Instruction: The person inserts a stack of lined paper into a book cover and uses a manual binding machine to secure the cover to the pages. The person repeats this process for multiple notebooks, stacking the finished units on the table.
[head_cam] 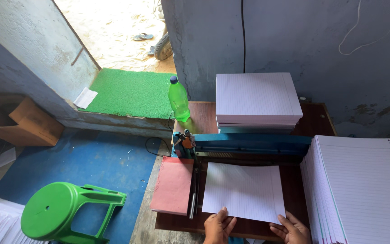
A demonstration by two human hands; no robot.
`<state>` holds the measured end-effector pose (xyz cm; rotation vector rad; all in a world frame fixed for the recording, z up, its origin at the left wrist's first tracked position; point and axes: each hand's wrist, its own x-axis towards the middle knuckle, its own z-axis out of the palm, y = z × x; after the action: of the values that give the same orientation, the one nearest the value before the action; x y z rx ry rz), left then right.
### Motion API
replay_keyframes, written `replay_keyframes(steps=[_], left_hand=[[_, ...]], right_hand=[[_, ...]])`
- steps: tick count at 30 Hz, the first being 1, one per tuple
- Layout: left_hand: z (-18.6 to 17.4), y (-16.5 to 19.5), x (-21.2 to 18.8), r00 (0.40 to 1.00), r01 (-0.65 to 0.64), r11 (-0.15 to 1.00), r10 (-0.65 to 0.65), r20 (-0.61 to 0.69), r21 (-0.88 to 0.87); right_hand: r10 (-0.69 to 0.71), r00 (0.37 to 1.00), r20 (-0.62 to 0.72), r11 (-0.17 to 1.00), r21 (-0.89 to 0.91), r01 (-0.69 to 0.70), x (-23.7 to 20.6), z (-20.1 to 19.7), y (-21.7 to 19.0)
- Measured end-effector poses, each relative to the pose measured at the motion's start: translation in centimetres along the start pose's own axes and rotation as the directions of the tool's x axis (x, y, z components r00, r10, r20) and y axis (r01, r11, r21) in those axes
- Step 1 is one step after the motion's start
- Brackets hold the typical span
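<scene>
White ruled sheets (243, 192) lie beneath both hands' (219, 227) fingertips, near edge.

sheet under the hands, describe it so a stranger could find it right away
On the dark wooden table, in front of the blue machine, one ruled sheet lies flat. The left hand and right hand touch its near edge. Unlike the thick paper stacks behind and to the right, it lies alone, beside a pink pad.
</scene>
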<state>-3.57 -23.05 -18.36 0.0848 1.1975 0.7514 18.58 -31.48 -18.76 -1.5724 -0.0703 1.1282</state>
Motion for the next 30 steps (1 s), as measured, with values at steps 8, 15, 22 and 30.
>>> replay_keyframes(steps=[8,15,22,30], left_hand=[[1.1,0.1,-0.4,1.0,0.009,0.994,-0.008,0.011,-0.107],[3.7,1.8,0.5,0.999,-0.023,0.993,0.026,0.025,-0.116],[4.7,2.8,1.5,1.0,-0.024,0.989,0.025,0.005,-0.144],[3.6,3.2,1.9,1.0,-0.015,0.988,0.018,0.02,-0.153]], right_hand=[[0.042,0.998,0.044,0.999,-0.013,-0.042,1.2,-0.3,-0.7],[0.013,0.992,0.125,0.997,-0.079,-0.003,3.0,0.9,-2.8],[-0.002,0.997,0.083,0.979,-0.203,0.019,4.2,2.5,-4.1],[-0.021,0.996,0.081,0.967,-0.251,0.041,5.0,2.9,-2.8]])
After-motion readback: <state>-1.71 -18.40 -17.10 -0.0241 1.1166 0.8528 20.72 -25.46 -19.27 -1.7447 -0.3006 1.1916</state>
